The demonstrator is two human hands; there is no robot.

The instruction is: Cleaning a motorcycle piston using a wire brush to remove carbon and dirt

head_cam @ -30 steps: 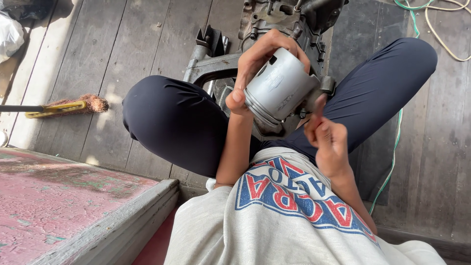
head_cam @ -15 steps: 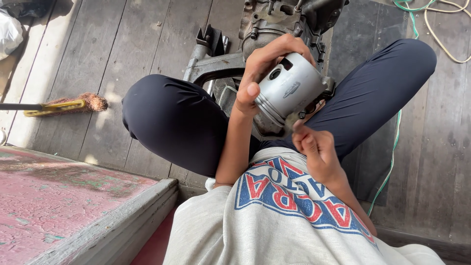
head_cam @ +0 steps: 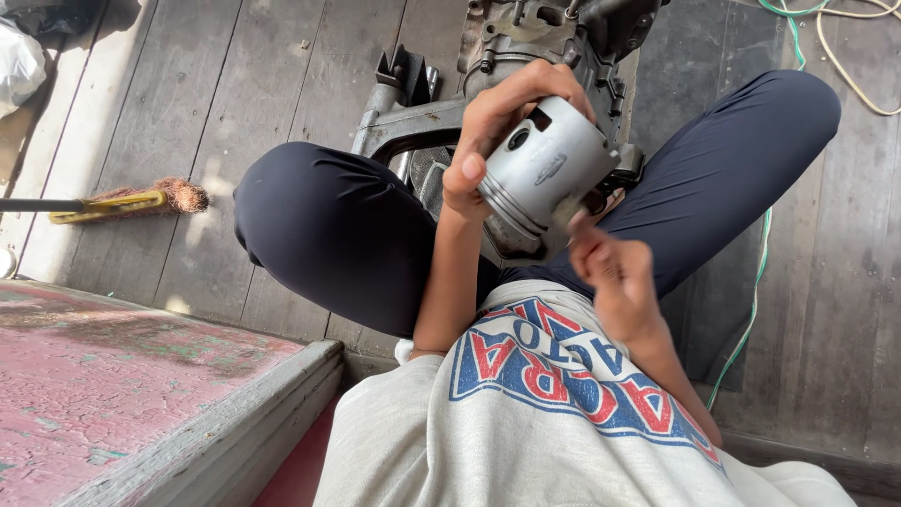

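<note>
I sit cross-legged on a plank floor. My left hand (head_cam: pixel 493 131) is wrapped around a silver metal piston (head_cam: pixel 544 174), thumb on its near side and fingers over the top, holding it above my lap. The piston's side hole faces me and its grooved end points down and towards me. Just below it is my right hand (head_cam: pixel 615 272), with loosely curled fingers whose tips touch the piston's lower rim. I see nothing held in that hand.
A dark engine block (head_cam: pixel 544 38) with a grey metal frame (head_cam: pixel 413 122) lies on the floor beyond my knees. A brush (head_cam: pixel 131 200) lies at the left, a green cord (head_cam: pixel 751 310) and pale rope (head_cam: pixel 854 56) at the right. A worn red step (head_cam: pixel 113 376) is at my near left.
My left hand has turned the piston and shifted it slightly right and up. My right hand has risen until its fingertips touch the lower rim.
</note>
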